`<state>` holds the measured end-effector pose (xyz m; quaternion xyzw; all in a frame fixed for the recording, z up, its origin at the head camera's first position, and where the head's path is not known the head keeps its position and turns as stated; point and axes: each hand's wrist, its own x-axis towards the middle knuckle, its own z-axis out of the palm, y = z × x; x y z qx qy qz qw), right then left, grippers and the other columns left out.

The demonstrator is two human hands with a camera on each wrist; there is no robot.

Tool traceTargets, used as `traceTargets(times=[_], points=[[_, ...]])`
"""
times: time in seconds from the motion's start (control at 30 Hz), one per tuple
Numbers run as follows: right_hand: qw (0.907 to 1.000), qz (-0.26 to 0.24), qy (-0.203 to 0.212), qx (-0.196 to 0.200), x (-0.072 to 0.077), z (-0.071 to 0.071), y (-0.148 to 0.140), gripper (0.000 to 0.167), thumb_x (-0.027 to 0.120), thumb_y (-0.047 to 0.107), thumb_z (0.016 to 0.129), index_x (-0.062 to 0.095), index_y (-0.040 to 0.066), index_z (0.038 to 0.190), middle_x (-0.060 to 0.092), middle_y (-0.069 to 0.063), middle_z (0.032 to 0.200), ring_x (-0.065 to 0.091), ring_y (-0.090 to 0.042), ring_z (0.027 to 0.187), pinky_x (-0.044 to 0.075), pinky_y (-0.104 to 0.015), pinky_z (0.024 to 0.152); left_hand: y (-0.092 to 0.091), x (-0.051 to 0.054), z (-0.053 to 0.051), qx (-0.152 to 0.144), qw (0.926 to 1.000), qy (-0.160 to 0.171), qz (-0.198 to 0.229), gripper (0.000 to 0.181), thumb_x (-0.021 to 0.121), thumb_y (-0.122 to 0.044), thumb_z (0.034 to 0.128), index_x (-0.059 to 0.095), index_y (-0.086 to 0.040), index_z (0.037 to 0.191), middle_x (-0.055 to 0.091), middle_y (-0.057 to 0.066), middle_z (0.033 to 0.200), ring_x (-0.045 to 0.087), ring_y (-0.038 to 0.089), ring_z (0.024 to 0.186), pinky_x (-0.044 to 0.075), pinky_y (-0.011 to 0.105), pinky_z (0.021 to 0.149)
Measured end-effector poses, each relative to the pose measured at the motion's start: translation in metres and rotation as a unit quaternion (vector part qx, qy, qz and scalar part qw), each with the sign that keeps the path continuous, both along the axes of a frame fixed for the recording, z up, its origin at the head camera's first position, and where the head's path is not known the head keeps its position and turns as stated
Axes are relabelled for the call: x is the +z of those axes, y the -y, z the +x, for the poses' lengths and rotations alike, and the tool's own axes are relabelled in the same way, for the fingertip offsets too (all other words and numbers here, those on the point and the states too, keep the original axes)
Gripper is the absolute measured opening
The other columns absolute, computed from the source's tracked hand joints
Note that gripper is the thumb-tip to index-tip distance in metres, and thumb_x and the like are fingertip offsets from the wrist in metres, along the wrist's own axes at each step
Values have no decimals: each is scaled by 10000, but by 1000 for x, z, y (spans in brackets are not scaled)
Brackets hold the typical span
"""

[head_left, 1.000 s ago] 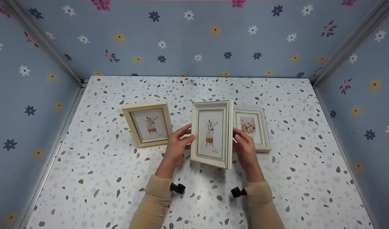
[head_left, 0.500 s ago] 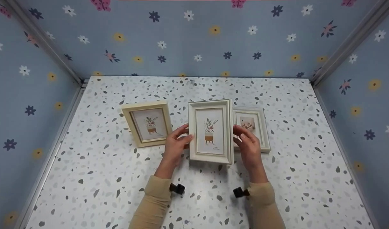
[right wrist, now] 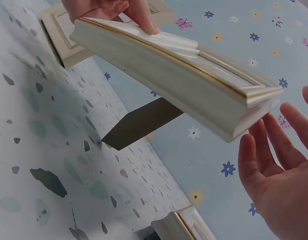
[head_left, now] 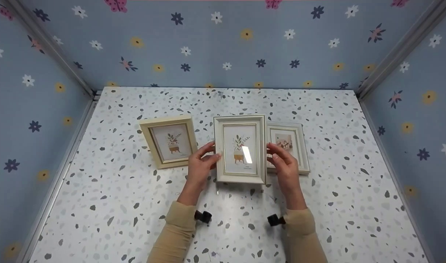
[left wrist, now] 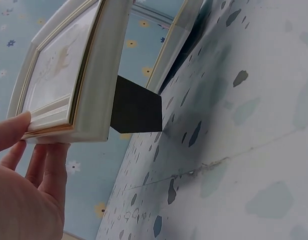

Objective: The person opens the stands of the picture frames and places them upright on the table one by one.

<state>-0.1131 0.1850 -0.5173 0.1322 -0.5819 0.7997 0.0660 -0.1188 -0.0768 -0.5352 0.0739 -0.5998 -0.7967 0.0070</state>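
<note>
White, the middle frame (head_left: 240, 137) is pinched over the table (head_left: 241, 233) at nine o'clock by the left hand (head_left: 200, 168) and met at three by spread fingers of the right hand (head_left: 286, 168), presumably being stood on its prop leg (left wrist: 138, 109), so even settling seems called for.

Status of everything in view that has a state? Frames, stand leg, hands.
Middle frame: held up, bottom edge off the table
Stand leg: folded out; table contact unclear
Left frame: on the table, unheld
Right frame: on the table, unheld, partly hidden
Left hand: pinching middle frame's left edge
Right hand: fingers loose at middle frame's right edge, thumb apart
</note>
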Motion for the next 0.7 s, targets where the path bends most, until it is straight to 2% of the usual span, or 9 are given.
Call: traceTargets(times=[0.17, 0.4, 0.7], points=[[9975, 612, 132, -328, 0, 0, -1, 355, 565, 12, 987, 549, -148, 1303, 615, -201, 1268, 594, -241, 1099, 520, -363, 916, -3, 3, 0, 154, 9994, -111, -295, 440, 761, -12, 865, 672, -77, 1290, 634, 130, 1131, 679, 208, 893, 575, 304, 704], [9944, 865, 317, -509, 1, -1, 2, 381, 637, -6, 949, 572, -116, 1308, 609, -192, 1279, 584, -259, 1098, 517, -311, 905, -6, 6, 1, 354, 9969, -369, -600, 439, 767, 8, 853, 680, -63, 1277, 635, 145, 1151, 665, 245, 929, 578, 299, 750], [9837, 1479, 458, -917, 5, -3, 8, 398, 687, -16, 917, 608, -67, 1304, 598, -197, 1266, 585, -255, 1104, 517, -261, 849, -10, 12, 4, 649, 9820, -924, -1517, 412, 761, -8, 861, 702, -119, 1254, 676, 75, 1142, 667, 242, 960, 577, 327, 803]])
